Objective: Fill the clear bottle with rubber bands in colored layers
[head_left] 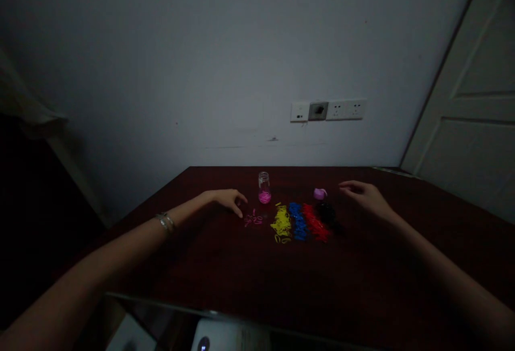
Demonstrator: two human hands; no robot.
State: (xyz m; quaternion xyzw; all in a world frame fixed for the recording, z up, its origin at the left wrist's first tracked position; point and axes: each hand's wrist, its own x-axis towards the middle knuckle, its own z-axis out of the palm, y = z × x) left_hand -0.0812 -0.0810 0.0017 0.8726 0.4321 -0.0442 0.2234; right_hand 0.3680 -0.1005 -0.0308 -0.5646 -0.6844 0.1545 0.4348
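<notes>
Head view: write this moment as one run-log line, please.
left hand: open, beside loose pink loops | right hand: near lilac lid | glass jar: upright, lidless, pink pieces inside

- Dark reddish-brown table (225, 270), extending beyond the left hand (230, 199) and right hand (365, 196)
- Pink loops (254, 219) just beside the left fingertips
- Glass jar (264, 182), partly filled with pink pieces (264, 197), near the left hand
- Yellow pile (282, 222), blue pile (298, 223), red pile (315, 224), black pile (326, 212) between the hands
- Lilac cap (319, 194) near the right hand

Pink pieces (253, 218), yellow pile (282, 222), blue pile (298, 222), red pile (314, 223), black pile (326, 212), lilac cap (319, 195), dark reddish-brown table (225, 265)
</notes>
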